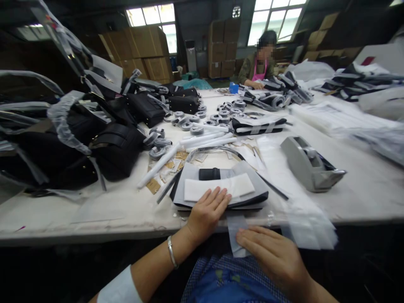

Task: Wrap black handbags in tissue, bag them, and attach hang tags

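A black handbag (pixel 259 200) lies in front of me at the table's near edge, covered by thin whitish paper (pixel 186 174). A folded white padding strip (pixel 195 191) rests on top, with a small black rolled piece (pixel 209 174) behind it. My left hand (pixel 208 210) lies over the strip's front edge, fingers stretched out flat. Below the table edge, my right hand (pixel 271 252) pinches a translucent sheet (pixel 236 235) between thumb and fingers. The sheet's upper end reaches the table edge in front of the bag. The bag's handle (pixel 217 148) arches away from me.
Wrapped black handbags (pixel 116 147) crowd the left. A grey tape dispenser (pixel 309 164) stands at right beside translucent bags (pixel 284 193) that hang over the edge. White tubes (pixel 205 141), paper tags (pixel 153 186) and coiled straps (pixel 186 122) lie behind. A person (pixel 259 63) works across the table.
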### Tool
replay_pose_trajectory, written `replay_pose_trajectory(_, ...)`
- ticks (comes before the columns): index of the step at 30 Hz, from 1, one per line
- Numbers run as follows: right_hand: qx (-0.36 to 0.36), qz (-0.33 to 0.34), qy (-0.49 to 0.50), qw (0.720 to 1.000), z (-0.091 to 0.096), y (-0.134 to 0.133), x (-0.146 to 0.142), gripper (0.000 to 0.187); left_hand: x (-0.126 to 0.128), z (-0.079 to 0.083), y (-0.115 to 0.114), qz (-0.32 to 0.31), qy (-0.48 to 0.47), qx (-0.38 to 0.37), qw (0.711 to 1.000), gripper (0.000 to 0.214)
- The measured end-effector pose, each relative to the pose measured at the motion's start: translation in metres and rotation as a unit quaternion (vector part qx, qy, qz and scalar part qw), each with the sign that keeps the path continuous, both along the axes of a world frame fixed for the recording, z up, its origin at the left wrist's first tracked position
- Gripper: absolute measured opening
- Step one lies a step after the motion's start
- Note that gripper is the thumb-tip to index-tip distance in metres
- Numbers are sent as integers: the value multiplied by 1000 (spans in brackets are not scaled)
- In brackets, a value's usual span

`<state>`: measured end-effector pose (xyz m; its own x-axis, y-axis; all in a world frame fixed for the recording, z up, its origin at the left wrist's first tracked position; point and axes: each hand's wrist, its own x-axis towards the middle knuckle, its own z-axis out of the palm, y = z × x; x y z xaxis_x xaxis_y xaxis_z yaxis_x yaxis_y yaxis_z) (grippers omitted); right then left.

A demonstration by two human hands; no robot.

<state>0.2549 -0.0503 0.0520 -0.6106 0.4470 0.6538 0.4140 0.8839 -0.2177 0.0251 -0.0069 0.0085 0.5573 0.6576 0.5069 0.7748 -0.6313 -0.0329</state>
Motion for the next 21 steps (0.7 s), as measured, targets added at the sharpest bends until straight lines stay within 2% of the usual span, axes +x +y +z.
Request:
replay_pose_trajectory(3, 17, 5, -14, 1000, -1, -11, -3, 30, 0, 1, 1, -3, -9, 15, 1000, 49)
replay_pose_trajectory(5, 33, 2, -14, 999, 5, -5, -5, 28, 0, 1, 1, -6, -12, 22, 1000, 48)
replay_pose_trajectory(10, 55, -46, -29, 997, 30, 43, -14, 33, 3, -2, -1, 1, -22, 33, 999, 41)
replay_pose_trajectory(14, 5, -116, -69, 991, 38, 87, -26, 25, 4, -1, -1, -1, -38, 33, 999, 31)
replay_pose_trajectory(17, -43, -141, -84, 985, 30, 111, -32, 19, 5, -1, 1, -9, -51, 53, 997, 30)
replay_pose_trajectory(21, -113, -152, -125, 974, 18, 125, -33, 15, 5, -2, 3, -21, -83, 70, 994, 32)
